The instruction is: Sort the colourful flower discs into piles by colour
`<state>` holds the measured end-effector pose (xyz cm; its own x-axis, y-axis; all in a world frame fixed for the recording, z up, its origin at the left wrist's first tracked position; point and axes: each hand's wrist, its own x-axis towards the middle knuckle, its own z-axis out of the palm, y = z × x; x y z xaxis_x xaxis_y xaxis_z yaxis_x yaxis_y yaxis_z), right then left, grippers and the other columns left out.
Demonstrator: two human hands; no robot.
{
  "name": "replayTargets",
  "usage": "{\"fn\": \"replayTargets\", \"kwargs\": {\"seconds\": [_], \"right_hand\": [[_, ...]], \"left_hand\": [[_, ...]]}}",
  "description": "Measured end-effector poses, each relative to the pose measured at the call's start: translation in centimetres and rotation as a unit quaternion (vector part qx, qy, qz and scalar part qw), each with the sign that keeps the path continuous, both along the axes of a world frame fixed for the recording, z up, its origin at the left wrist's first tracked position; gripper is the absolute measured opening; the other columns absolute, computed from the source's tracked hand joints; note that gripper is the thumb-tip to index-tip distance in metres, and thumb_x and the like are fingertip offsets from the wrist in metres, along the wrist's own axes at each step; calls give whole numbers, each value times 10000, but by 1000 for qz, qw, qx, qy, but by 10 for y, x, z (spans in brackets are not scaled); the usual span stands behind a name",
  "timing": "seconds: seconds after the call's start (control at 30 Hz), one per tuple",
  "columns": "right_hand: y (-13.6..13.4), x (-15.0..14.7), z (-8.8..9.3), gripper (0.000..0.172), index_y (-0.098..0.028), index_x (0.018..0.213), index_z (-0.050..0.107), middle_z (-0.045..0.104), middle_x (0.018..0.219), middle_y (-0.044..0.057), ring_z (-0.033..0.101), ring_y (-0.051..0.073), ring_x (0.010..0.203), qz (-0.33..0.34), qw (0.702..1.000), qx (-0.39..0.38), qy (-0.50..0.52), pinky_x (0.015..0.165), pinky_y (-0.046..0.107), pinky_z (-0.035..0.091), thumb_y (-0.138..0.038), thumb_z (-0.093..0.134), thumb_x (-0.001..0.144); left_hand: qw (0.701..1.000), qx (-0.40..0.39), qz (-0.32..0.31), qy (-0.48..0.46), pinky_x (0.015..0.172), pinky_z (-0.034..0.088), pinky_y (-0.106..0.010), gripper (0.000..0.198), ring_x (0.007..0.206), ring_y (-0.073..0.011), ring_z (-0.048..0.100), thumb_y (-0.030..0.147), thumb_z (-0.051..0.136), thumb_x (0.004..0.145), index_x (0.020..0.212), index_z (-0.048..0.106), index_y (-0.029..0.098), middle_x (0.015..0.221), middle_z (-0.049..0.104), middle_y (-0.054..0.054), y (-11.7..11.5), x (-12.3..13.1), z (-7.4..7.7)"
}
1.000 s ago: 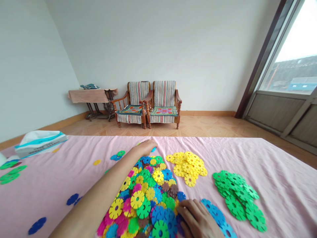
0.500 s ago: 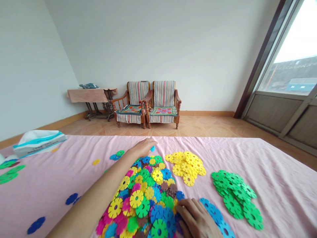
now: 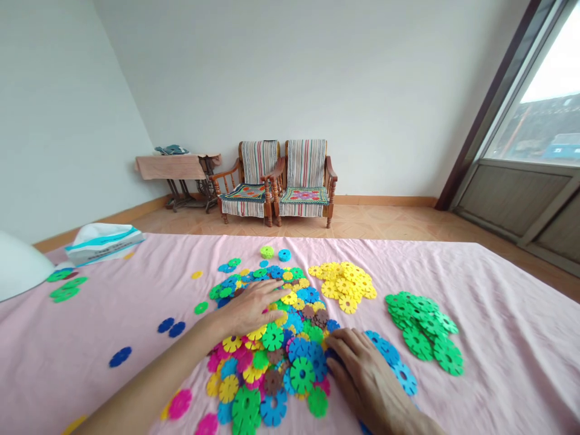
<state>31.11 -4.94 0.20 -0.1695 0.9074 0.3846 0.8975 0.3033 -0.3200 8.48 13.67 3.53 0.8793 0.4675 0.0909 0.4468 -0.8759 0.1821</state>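
A mixed pile of notched plastic snowflake discs in yellow, green, blue, pink and brown lies on the pink cloth. My left hand reaches over the pile's far left part, palm down, fingers spread, holding nothing visible. At the pile's right edge, my right hand is bent, with a dark blue disc showing between thumb and forefinger. Blue discs lie just beyond that hand. A lime stack and a light blue stack stand behind the pile.
Yellow discs and green discs form separate heaps on the right. Loose dark blue discs lie left. A tissue pack sits at the far left, near a white rounded object. Two wooden armchairs stand beyond the table.
My left hand has come back from the small stacks behind the pile to above the pile, uncovering them. My right hand stays at the pile's right edge. The view has shifted slightly.
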Motion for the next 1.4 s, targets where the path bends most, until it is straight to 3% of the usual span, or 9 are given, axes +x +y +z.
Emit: {"fn": "replayTargets", "kwargs": {"seconds": [0.13,0.23,0.37,0.47,0.6,0.9,1.1,1.27,1.4], "right_hand": [[-4,-2,3,148,-210,1003,595,630,1035,66,603,210,920,-5,1000,-9,14,838,393,494,-211,469,925],[-7,-3,9,165,-207,1019,598,624,1042,70,600,208,932,-11,1000,-8,28,831,380,488,-221,457,933],[-8,-5,18,224,-194,1035,597,616,1031,86,592,208,917,-13,999,-7,47,815,386,480,-229,389,958],[-7,-6,21,218,-186,1024,597,615,1020,90,587,208,913,-10,999,-8,53,814,381,473,-212,394,949],[-4,-9,24,216,-182,1043,599,619,991,86,588,207,909,-9,999,-13,50,812,369,467,-168,425,916],[9,-21,23,309,-194,1135,587,618,1087,88,585,206,982,-28,997,-1,74,832,354,457,-130,453,864],[1,-19,13,204,-166,991,630,598,901,79,571,207,863,-63,996,-14,54,772,359,459,-141,465,873],[-4,-18,12,178,-198,1010,635,594,933,75,551,218,895,-63,998,-7,27,798,376,446,-192,525,871],[-4,-21,12,192,-222,1032,644,612,978,81,545,239,930,-57,998,-17,6,828,403,433,-248,588,850]], "left_hand": [[997,48,61,-29,1046,359,-448,359,1231,-250,490,274,506,903,1256,566,291,1314,572,-62,11,-19,-6],[990,81,102,-55,1025,381,-455,328,1200,-250,507,225,488,899,1203,604,258,1290,582,-80,4,-23,-4],[994,60,52,-74,1031,378,-439,323,1223,-238,481,348,494,920,1218,583,263,1287,582,-58,-37,-9,3],[997,38,-12,-61,1041,352,-487,495,1256,-287,442,552,577,822,1244,557,294,1322,552,-58,-74,7,4],[998,37,-17,-50,1067,308,-526,587,1296,-319,397,599,582,792,1281,517,281,1359,516,-82,-100,18,-4],[984,89,104,-111,1033,401,-448,412,1205,-252,505,258,522,874,1282,508,206,1296,571,-98,-68,5,-22],[960,129,180,-169,1044,405,-454,505,1252,-243,468,99,410,849,1350,439,159,1371,502,-123,-52,-10,-35],[959,160,116,-204,1051,383,-487,326,1230,-243,474,151,421,894,1143,622,217,1266,593,-73,-64,-10,-27],[974,120,28,-189,1044,392,-462,211,1190,-231,496,198,486,892,936,689,235,1162,651,-36,-78,-8,-13]]}}
